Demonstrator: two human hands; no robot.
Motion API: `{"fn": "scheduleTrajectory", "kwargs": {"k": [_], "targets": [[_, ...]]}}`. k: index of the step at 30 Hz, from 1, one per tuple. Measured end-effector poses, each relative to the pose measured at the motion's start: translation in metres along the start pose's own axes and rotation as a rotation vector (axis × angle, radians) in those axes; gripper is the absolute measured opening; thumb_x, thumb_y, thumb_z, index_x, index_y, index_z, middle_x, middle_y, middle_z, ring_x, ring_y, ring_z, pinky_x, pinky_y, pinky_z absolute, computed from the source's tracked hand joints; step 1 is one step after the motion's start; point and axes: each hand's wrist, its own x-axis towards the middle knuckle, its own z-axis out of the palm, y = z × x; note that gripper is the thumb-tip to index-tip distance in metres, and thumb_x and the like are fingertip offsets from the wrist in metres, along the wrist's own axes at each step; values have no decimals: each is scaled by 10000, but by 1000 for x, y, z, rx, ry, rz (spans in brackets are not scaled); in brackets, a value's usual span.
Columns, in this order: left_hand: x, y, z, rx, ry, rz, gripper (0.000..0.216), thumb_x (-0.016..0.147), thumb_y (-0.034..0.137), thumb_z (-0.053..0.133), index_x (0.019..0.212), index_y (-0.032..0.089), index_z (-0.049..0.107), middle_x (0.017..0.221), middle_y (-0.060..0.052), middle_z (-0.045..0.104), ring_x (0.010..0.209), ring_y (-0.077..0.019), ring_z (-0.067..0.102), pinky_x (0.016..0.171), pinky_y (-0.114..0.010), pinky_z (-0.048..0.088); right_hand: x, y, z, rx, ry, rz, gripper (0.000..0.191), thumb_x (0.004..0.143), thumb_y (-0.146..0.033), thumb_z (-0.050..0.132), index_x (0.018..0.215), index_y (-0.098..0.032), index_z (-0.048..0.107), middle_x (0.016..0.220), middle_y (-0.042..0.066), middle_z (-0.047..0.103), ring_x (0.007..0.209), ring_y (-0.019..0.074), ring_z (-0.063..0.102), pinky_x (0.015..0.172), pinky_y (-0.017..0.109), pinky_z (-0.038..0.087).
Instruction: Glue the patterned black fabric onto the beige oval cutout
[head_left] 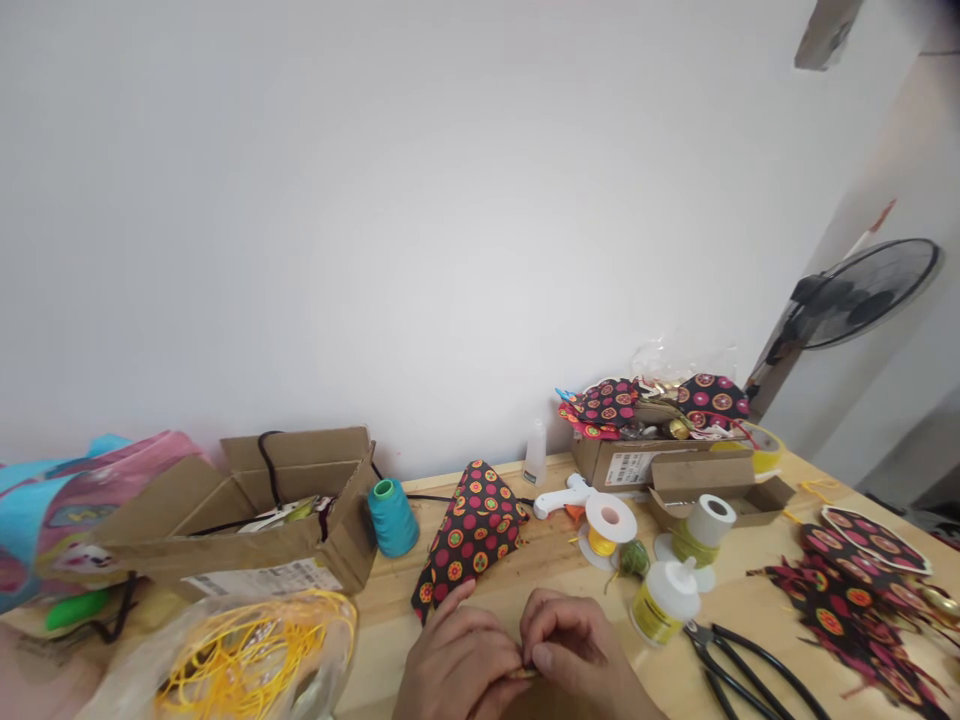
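My left hand (463,658) and my right hand (576,648) meet at the bottom middle of the head view, above the wooden table (382,640). The fingers of both are curled and pinched together around something small, mostly covered; only a dark bit and a pale edge show between them. Just beyond my left fingertips lies a folded dark cloth (476,530) with red and yellow flower rounds. To the right of my right hand stands a white glue bottle (666,600) with a yellow label. Black-handled pliers (742,670) rest beside the bottle.
Left are an open cardboard box (300,545), a teal thread cone (393,518) and a bag of yellow cord (259,650). Behind my right hand are a white glue gun (562,497), ribbon spools (609,520) and a full box (622,462). Patterned cloth pieces (847,610) lie far right.
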Motion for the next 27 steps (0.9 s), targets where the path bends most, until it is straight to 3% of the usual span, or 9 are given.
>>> {"fn": "scheduleTrajectory", "kwargs": {"k": [6, 11, 13, 15, 17, 19, 23, 27], "targets": [[-1, -4, -3, 23, 35, 7, 95, 704, 138, 599, 751, 215, 568, 642, 53, 695, 621, -108, 632, 898, -316, 435, 0, -3, -2, -28, 20, -34, 207, 738, -367, 596, 676, -185, 676, 646, 22, 546, 607, 145, 502, 580, 266, 380], [-10, -5, -2, -38, 127, -143, 166, 673, 123, 627, 790, 238, 603, 674, 36, 703, 634, -126, 641, 816, -280, 477, 0, -6, 0, -142, 24, -110, 239, 700, -397, 630, 843, -212, 678, 794, 64, 613, 774, 214, 561, 717, 333, 420], [-15, -2, 5, -167, 185, -335, 159, 653, 133, 648, 758, 251, 633, 671, 34, 705, 641, -135, 647, 802, -261, 480, 0, -4, 1, -131, 73, -69, 155, 681, -323, 665, 788, -214, 696, 731, 44, 626, 711, 192, 567, 668, 297, 433], [-18, 4, 16, -357, 287, -673, 162, 619, 197, 685, 770, 254, 666, 711, 8, 719, 681, -168, 659, 748, -248, 501, 1, 1, 2, -48, 154, 25, 79, 667, -281, 680, 692, -211, 706, 634, 14, 623, 594, 149, 556, 561, 239, 428], [-20, 10, 27, -633, 402, -996, 319, 558, 281, 731, 869, 241, 672, 822, -29, 726, 760, -205, 661, 698, -249, 520, 2, 5, 1, 52, 230, 109, 87, 662, -292, 687, 688, -213, 710, 618, 4, 648, 566, 136, 566, 523, 212, 426], [-19, 13, 35, -923, 456, -1154, 413, 505, 348, 760, 890, 223, 676, 872, -50, 722, 783, -225, 660, 679, -270, 530, 4, 7, 0, 120, 287, 148, 114, 661, -298, 692, 738, -216, 713, 667, 11, 690, 610, 145, 595, 558, 214, 447], [-16, 8, 37, -1204, 339, -1203, 327, 512, 378, 759, 779, 196, 706, 823, -66, 727, 704, -231, 666, 647, -313, 532, 7, 4, 0, 192, 334, 175, 123, 628, -274, 724, 721, -195, 714, 697, 23, 720, 628, 149, 610, 587, 216, 463], [-16, 0, 31, -1312, 191, -1197, 306, 578, 352, 732, 839, 197, 697, 823, -53, 728, 774, -222, 651, 749, -330, 492, 7, 1, 1, 207, 343, 206, 160, 604, -274, 740, 725, -174, 713, 720, 40, 727, 639, 166, 621, 604, 242, 471]]}}
